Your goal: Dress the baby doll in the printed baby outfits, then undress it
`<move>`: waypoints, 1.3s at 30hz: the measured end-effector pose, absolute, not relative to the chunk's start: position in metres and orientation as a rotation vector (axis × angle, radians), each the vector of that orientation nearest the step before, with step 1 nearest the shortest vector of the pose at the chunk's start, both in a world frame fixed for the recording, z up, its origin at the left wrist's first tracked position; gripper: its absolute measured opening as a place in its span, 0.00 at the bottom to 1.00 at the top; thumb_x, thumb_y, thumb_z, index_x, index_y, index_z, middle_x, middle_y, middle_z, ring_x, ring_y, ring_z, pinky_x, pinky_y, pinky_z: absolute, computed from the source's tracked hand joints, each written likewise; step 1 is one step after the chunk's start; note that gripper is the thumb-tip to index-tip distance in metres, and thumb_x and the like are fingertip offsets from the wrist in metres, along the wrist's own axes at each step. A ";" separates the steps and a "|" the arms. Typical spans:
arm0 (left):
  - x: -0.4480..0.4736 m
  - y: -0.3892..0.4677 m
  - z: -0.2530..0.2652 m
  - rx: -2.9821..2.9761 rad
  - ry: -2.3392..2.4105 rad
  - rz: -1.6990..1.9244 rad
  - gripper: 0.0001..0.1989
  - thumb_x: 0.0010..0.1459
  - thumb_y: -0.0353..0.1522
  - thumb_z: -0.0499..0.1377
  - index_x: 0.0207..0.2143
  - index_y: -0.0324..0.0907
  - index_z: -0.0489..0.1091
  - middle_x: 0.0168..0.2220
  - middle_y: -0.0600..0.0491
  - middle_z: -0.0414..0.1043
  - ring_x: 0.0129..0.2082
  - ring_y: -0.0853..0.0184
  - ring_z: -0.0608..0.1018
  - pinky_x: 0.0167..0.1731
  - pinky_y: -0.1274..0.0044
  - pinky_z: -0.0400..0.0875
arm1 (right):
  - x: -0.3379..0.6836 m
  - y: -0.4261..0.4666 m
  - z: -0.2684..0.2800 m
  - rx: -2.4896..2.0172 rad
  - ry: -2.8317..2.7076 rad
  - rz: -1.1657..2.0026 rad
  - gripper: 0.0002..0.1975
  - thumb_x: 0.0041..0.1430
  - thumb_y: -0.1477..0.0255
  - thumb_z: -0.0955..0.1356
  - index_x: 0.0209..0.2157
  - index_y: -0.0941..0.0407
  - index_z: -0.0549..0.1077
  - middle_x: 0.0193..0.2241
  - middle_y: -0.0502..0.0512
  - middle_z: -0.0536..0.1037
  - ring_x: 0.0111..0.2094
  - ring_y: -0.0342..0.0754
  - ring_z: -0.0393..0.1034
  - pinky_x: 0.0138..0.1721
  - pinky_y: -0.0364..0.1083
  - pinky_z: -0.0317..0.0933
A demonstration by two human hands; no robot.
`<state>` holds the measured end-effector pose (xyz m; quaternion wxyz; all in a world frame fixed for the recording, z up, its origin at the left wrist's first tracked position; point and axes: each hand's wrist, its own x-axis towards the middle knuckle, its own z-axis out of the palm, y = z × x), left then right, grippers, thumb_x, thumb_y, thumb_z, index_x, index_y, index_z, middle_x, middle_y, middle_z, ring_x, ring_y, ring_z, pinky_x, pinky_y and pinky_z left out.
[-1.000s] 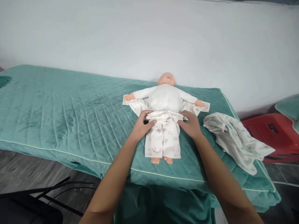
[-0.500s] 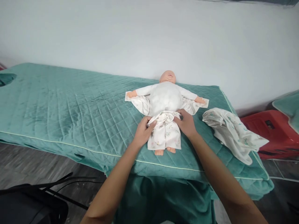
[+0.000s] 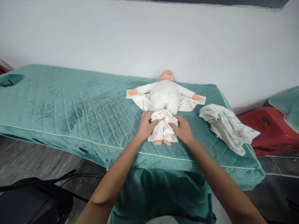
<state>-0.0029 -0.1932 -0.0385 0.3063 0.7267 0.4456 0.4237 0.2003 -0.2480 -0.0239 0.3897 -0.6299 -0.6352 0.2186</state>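
A baby doll point(image 3: 164, 93) lies on its back on a green quilted bed point(image 3: 77, 105), its head toward the wall and its arms spread. White printed baby pants point(image 3: 163, 130) cover its legs, bunched below the white torso, and the feet stick out of the leg ends. My left hand point(image 3: 146, 125) grips the bunched cloth on the left side, thumb on top. On the right side my right hand point(image 3: 183, 128) pinches the same pants. An opened printed baby top point(image 3: 142, 101) is spread beneath the doll's arms and sides.
A crumpled white printed cloth point(image 3: 227, 127) lies at the bed's right end. Beyond it stands a red plastic stool point(image 3: 273, 127). A black bag or chair with straps point(image 3: 35, 196) sits at lower left. The white wall point(image 3: 116, 37) borders the bed's far side.
Both hands have drawn the pants down toward the doll's feet, showing more of the lower torso. The cloth is now more tightly gathered. The view has tilted slightly.
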 end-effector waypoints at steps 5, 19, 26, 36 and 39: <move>0.011 -0.179 -0.026 1.895 1.207 1.199 0.13 0.59 0.37 0.63 0.45 0.43 0.69 0.44 0.50 0.72 0.47 0.60 0.72 0.51 0.69 0.64 | 0.201 -0.216 -0.019 -1.610 -1.498 0.550 0.12 0.57 0.60 0.68 0.39 0.53 0.70 0.34 0.51 0.78 0.35 0.51 0.70 0.38 0.48 0.63; -0.007 -0.215 -0.033 1.801 1.238 0.998 0.19 0.58 0.42 0.63 0.48 0.43 0.69 0.45 0.50 0.72 0.47 0.61 0.74 0.48 0.71 0.67 | 0.209 -0.213 -0.026 -1.576 -1.736 0.497 0.08 0.58 0.66 0.67 0.39 0.52 0.70 0.37 0.52 0.77 0.39 0.51 0.71 0.42 0.47 0.61; -0.015 -0.207 -0.045 1.888 1.243 1.032 0.23 0.57 0.40 0.64 0.54 0.45 0.67 0.50 0.49 0.70 0.52 0.59 0.72 0.54 0.69 0.65 | 0.203 -0.243 -0.010 -1.556 -1.921 0.495 0.07 0.59 0.67 0.70 0.37 0.55 0.71 0.36 0.52 0.78 0.39 0.49 0.70 0.44 0.47 0.58; -0.013 -0.222 -0.022 1.938 1.303 0.822 0.19 0.60 0.41 0.61 0.50 0.42 0.68 0.43 0.50 0.69 0.46 0.60 0.72 0.50 0.67 0.68 | 0.209 -0.237 0.004 -1.631 -1.940 0.510 0.09 0.58 0.71 0.68 0.41 0.56 0.71 0.41 0.55 0.77 0.43 0.51 0.70 0.44 0.47 0.60; -0.023 -0.232 -0.017 2.032 1.168 0.755 0.27 0.60 0.45 0.62 0.57 0.44 0.63 0.50 0.47 0.67 0.53 0.57 0.70 0.55 0.65 0.66 | 0.212 -0.244 0.021 -1.565 -2.030 0.489 0.15 0.58 0.71 0.70 0.47 0.56 0.71 0.47 0.57 0.75 0.50 0.53 0.68 0.50 0.49 0.60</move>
